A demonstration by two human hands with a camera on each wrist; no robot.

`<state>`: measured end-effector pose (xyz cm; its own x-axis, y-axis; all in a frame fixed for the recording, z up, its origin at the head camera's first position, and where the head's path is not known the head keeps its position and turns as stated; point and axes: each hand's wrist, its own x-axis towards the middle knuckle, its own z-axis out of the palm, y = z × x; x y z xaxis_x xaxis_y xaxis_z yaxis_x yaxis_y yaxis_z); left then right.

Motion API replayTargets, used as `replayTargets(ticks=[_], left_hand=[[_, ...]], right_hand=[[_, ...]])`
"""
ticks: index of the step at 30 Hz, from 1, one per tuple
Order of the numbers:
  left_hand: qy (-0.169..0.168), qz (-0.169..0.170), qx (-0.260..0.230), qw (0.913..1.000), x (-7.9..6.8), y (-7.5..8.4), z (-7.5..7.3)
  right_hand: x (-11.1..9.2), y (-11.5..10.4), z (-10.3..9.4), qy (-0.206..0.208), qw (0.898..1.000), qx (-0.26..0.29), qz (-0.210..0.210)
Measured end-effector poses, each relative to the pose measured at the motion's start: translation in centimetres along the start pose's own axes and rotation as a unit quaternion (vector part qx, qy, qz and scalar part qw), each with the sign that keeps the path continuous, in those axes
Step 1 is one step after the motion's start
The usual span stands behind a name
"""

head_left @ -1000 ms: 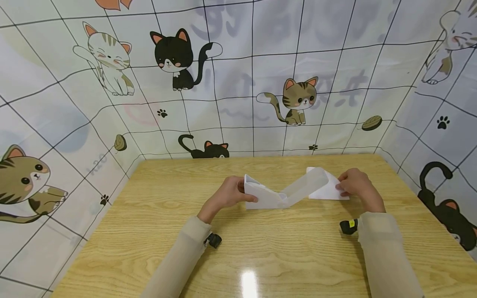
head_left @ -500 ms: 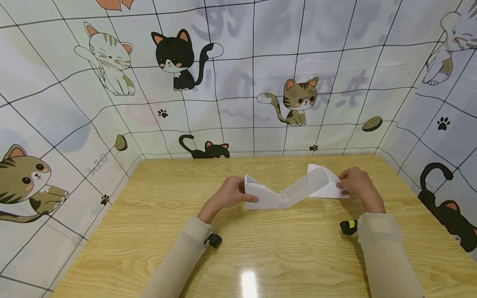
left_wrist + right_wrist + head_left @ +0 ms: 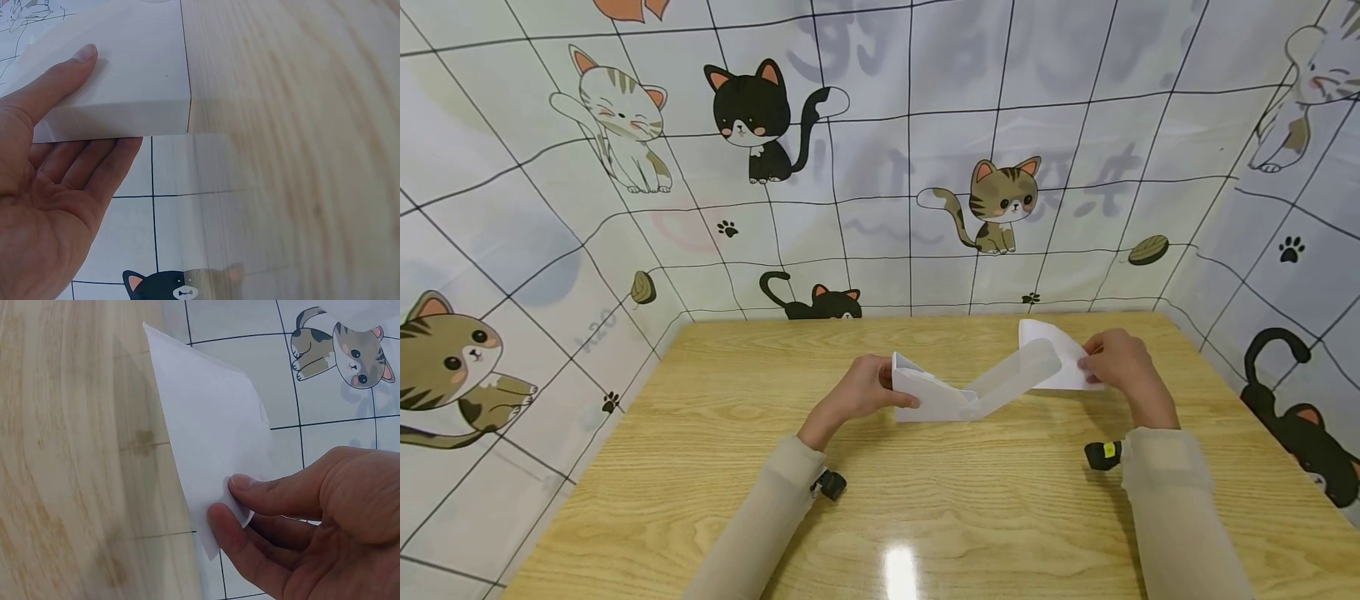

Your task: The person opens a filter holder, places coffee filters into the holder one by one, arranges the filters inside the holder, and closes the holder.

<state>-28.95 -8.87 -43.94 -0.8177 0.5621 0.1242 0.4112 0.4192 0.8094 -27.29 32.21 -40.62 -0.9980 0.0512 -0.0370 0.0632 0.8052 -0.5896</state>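
A white lidded box [image 3: 928,400] stands on the wooden table, its translucent lid [image 3: 1015,377] swung out to the right. My left hand [image 3: 859,387] grips the box's left end; in the left wrist view the thumb lies along one face of the white box [image 3: 140,69], fingers on the opposite side. To the right, partly behind the lid, is a white paper coffee filter [image 3: 1070,367]. My right hand [image 3: 1122,364] pinches its right corner. The right wrist view shows the filter [image 3: 206,419] flat, with a crimped edge, between thumb and fingers. The box's inside is mostly hidden.
The light wooden table [image 3: 880,492] reaches back to a cloth backdrop [image 3: 880,233] printed with cats and grid lines. The backdrop also encloses the left and right sides. A small black camera [image 3: 830,484] is worn on the left wrist, another black camera [image 3: 1102,455] on the right.
My right hand has lifted and tilted the coffee filter slightly, raising its upper edge behind the lid. My left hand and the box have stayed in place.
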Motion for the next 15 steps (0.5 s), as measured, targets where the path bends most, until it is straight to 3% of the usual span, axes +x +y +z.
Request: replayTargets(ticks=[15], left_hand=[[-0.002, -0.005, -0.005, 1.0000, 0.0, 0.0, 0.0]], right_hand=[[-0.5, -1.3, -0.9, 0.023, 1.000, 0.000, -0.004]])
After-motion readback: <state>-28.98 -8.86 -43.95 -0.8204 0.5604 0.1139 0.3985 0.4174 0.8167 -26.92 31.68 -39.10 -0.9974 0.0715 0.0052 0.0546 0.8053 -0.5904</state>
